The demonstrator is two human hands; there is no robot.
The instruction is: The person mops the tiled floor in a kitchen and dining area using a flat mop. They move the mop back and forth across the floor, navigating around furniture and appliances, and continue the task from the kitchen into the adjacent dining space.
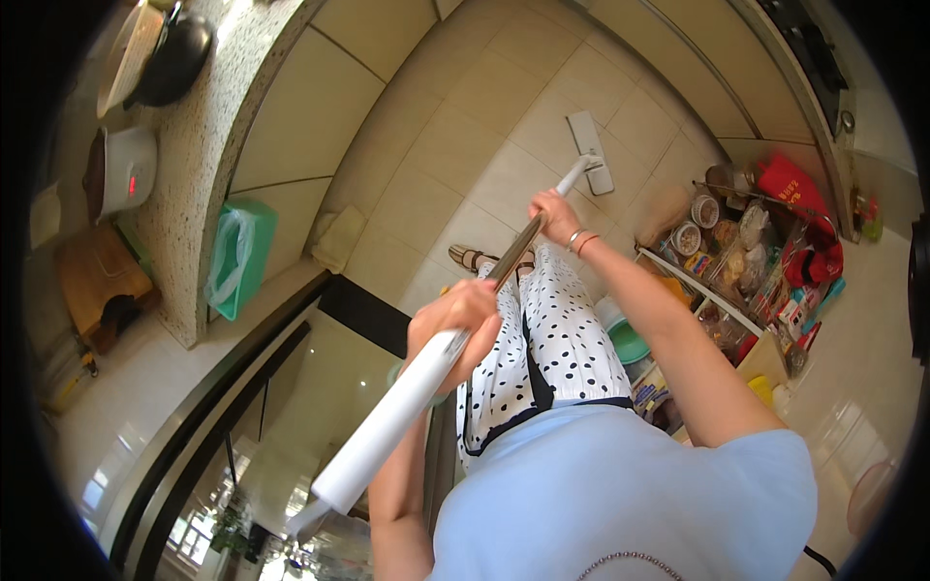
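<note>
Both my hands are closed around the long handle of a flat mop [402, 412], which slants from the lower left up to the far right. My left hand [455, 324] grips it at the white upper sleeve, nearer my body. Further along, my right hand [555, 215] holds the pole close to its white lower section; bands circle that wrist. The white rectangular mop head [590, 153] lies on the tiled floor [465, 136] beyond my feet. Palms and some fingertips are hidden behind the pole.
A shelf rack [717, 281] packed with jars and packets stands at my right. On the left, a green bin [240, 259] hangs from the cabinet beneath a speckled counter [199, 174]. A cloth [339, 238] lies by that cabinet. A dark-framed glass door [329, 387] is close at my left.
</note>
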